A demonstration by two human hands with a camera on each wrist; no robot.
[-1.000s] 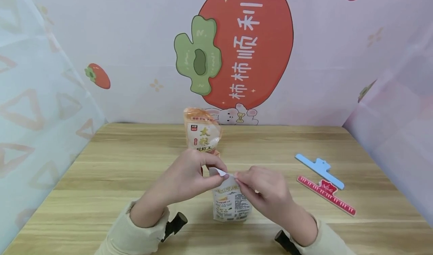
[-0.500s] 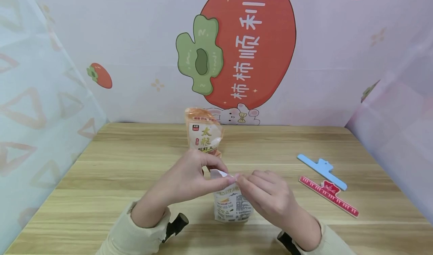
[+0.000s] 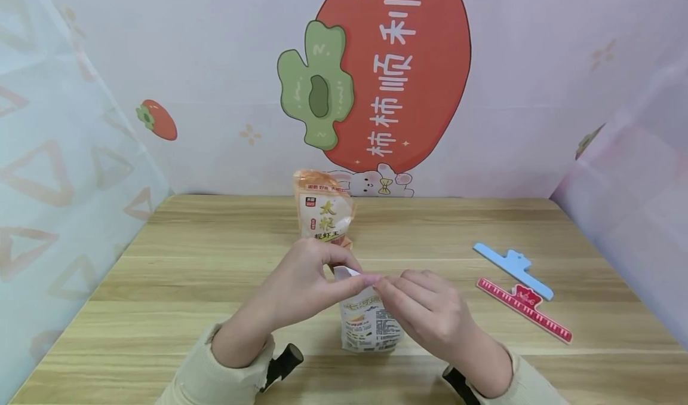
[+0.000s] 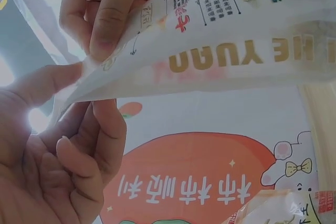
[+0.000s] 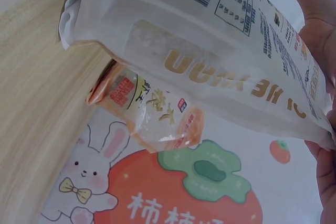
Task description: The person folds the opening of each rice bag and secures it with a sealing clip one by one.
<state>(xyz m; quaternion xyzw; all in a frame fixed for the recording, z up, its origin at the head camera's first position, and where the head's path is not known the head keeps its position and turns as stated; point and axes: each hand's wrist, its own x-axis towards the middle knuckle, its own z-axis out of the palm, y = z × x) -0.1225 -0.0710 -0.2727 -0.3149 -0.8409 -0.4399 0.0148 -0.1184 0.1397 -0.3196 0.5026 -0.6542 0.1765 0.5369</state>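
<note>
A white printed bag stands upright near the front middle of the table, its back print facing me. My left hand pinches the bag's top edge between thumb and fingers. From the other side, my right hand pinches the same edge, its fingertips meeting the left thumb. In the left wrist view the white bag shows gold letters along its side, with both hands at its narrow top. The right wrist view shows the bag's lower part with a barcode and a see-through window.
An orange and white rice bag stands behind the hands. To the right lie a light blue clip and a red clip with a ruler-like pattern. A printed cloth backdrop rises behind the wooden table.
The left thumb has slid right along the bag's top edge to meet the right fingertips. The right hand has turned slightly, its fingers closer together. The bag stays in place.
</note>
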